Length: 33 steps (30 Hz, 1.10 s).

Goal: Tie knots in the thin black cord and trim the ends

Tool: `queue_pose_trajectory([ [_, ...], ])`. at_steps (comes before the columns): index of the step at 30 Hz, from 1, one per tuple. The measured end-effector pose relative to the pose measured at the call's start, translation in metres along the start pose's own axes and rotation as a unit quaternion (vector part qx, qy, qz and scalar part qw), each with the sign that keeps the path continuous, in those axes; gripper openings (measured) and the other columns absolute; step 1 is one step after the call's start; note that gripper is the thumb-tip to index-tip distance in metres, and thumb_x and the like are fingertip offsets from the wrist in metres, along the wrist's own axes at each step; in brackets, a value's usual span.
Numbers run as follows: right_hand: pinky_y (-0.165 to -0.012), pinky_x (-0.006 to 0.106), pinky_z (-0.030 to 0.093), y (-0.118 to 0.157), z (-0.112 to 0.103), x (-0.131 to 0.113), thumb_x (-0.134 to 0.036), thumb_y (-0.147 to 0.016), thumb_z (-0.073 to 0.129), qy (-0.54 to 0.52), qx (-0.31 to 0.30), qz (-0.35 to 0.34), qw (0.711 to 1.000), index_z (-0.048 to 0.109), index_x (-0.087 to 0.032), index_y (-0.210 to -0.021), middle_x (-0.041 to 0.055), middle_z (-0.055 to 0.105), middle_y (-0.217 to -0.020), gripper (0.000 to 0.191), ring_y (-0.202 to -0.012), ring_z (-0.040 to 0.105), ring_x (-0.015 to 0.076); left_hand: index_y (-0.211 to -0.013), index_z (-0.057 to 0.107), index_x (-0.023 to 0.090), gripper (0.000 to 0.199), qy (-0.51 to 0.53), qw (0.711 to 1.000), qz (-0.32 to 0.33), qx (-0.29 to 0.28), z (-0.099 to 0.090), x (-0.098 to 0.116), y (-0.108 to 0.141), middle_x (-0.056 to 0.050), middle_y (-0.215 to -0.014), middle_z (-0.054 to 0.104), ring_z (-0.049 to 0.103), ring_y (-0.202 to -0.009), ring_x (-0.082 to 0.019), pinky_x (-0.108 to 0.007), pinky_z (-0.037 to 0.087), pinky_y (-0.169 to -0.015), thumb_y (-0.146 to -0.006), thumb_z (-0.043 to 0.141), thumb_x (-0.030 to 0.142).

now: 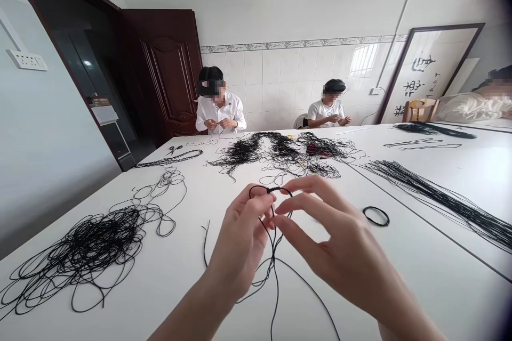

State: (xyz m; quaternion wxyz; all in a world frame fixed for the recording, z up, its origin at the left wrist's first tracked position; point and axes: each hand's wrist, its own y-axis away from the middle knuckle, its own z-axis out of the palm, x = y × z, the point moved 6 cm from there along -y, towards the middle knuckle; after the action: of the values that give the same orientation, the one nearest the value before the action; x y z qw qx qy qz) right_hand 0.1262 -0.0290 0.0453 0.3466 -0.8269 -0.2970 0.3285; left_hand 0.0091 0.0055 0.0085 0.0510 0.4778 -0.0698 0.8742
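Black cord (275,272) is between my two hands over the white table, partly knotted into a short braided stretch at the top, with loose ends hanging down. My left hand (244,234) pinches it just below the knots, thumb against fingers. On the other side, my right hand (336,234) has its thumb and index fingertip close together at a strand, the other fingers spread above near the loop. The exact contact at those fingertips is partly hidden. To the right of my right hand lies a finished-looking black cord ring (376,216).
A tangled heap of black cord (100,245) lies at left, and more piles (260,149) spread across the middle. Long straight cords (444,202) lie at right. Scissors (175,149) rest near the far left edge. Two people (220,106) sit opposite; another is at far right.
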Motion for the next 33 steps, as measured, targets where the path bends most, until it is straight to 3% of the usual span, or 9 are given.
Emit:
queue_pose_trajectory([
  [6,-0.073,0.026,0.047,-0.004,0.011,0.001,-0.016,-0.095,0.048,-0.062,-0.015,0.008,0.998,0.053,-0.021,-0.091,0.0039,0.055,-0.104,0.009,-0.089,0.056,0.0134,-0.068,0.055,0.02,0.018,0.033,0.999,-0.004,-0.013,0.002,-0.003,0.003,0.003,-0.076,0.051,0.041,-0.069,-0.009,-0.018,0.041,-0.065,-0.08,0.067,0.024],
  [18,-0.071,0.026,0.045,-0.003,0.017,-0.004,-0.012,-0.094,0.045,-0.114,-0.083,-0.003,0.99,0.05,-0.02,-0.088,0.0041,0.049,-0.099,0.011,-0.081,0.05,0.0119,-0.065,0.057,0.019,0.017,-0.054,0.998,0.015,-0.011,-0.002,0.006,0.002,0.002,-0.069,0.045,0.038,-0.07,-0.011,-0.02,0.037,-0.065,-0.08,0.064,0.026],
  [21,-0.075,0.026,0.046,-0.002,0.011,0.0,-0.016,-0.095,0.048,-0.108,-0.092,-0.002,0.99,0.053,-0.022,-0.093,0.0041,0.05,-0.106,0.008,-0.089,0.054,0.0127,-0.064,0.058,0.021,0.016,-0.1,0.994,0.042,0.0,-0.003,0.011,0.001,0.003,-0.066,0.042,0.039,-0.072,-0.012,-0.022,0.037,-0.069,-0.079,0.063,0.026],
  [24,-0.085,0.028,0.046,-0.003,-0.003,0.005,-0.023,-0.093,0.056,-0.114,-0.023,-0.012,0.993,0.052,-0.026,-0.106,0.004,0.051,-0.111,0.014,-0.101,0.054,0.0153,-0.066,0.058,0.023,0.015,-0.198,0.974,0.106,0.023,-0.005,0.022,0.003,0.003,-0.067,0.045,0.04,-0.072,-0.013,-0.025,0.036,-0.071,-0.079,0.065,0.026],
  [27,-0.09,0.03,0.045,-0.005,-0.01,0.013,-0.024,-0.095,0.054,-0.142,0.03,0.007,0.989,0.049,-0.028,-0.116,0.0036,0.054,-0.109,0.022,-0.105,0.053,0.0162,-0.067,0.058,0.024,0.016,-0.299,0.942,0.155,0.011,0.0,0.029,0.007,0.003,-0.07,0.05,0.042,-0.075,-0.014,-0.027,0.035,-0.071,-0.081,0.065,0.026],
  [30,-0.083,0.028,0.047,-0.009,-0.005,0.017,-0.022,-0.096,0.052,-0.159,0.001,0.03,0.987,0.057,-0.028,-0.102,0.0007,0.059,-0.098,0.01,-0.093,0.057,0.0141,-0.069,0.058,0.024,0.015,-0.355,0.919,0.172,-0.003,0.005,0.031,0.011,0.002,-0.071,0.052,0.044,-0.076,-0.016,-0.029,0.034,-0.071,-0.082,0.064,0.026],
  [33,-0.075,0.027,0.047,-0.011,-0.001,0.018,-0.019,-0.096,0.052,-0.185,-0.023,0.04,0.982,0.059,-0.026,-0.09,-0.0013,0.059,-0.087,0.011,-0.081,0.058,0.0121,-0.068,0.056,0.024,0.015,-0.365,0.914,0.179,-0.013,0.007,0.031,0.011,0.001,-0.072,0.052,0.044,-0.077,-0.017,-0.031,0.033,-0.072,-0.081,0.062,0.026],
])
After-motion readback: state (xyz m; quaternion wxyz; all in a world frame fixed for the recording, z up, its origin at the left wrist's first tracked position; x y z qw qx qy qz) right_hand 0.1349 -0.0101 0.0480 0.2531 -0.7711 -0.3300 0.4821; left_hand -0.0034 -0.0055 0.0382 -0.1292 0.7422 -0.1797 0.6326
